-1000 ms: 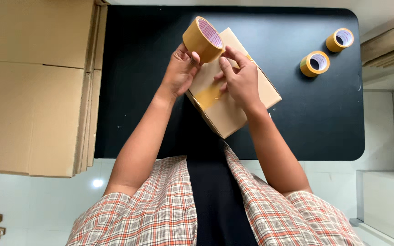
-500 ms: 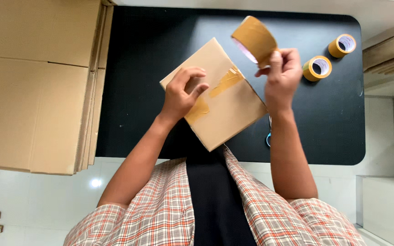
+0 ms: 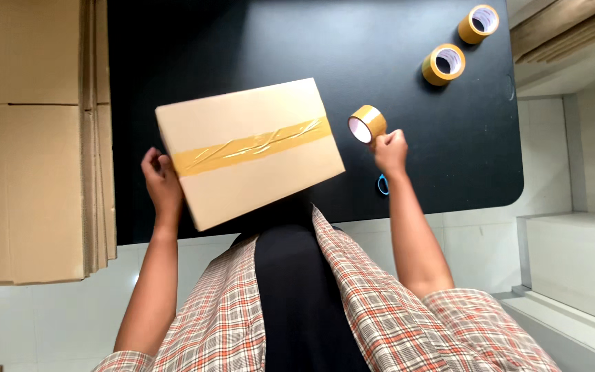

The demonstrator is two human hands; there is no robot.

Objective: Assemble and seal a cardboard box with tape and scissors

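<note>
A sealed brown cardboard box (image 3: 249,151) with a tan tape strip is held up over the black table (image 3: 311,41) — left hand (image 3: 161,180) gripping its edge. The right hand (image 3: 390,150) clasps a tan tape roll (image 3: 367,123) just beside it; two more tape rolls (image 3: 443,64) lie well apart.

Shirt (image 3: 380,310): short-sleeved check, orange, white and grey, worn open
Top (image 3: 304,296): plain black, underneath
Forearms: bare
Hands: no gloves
</note>
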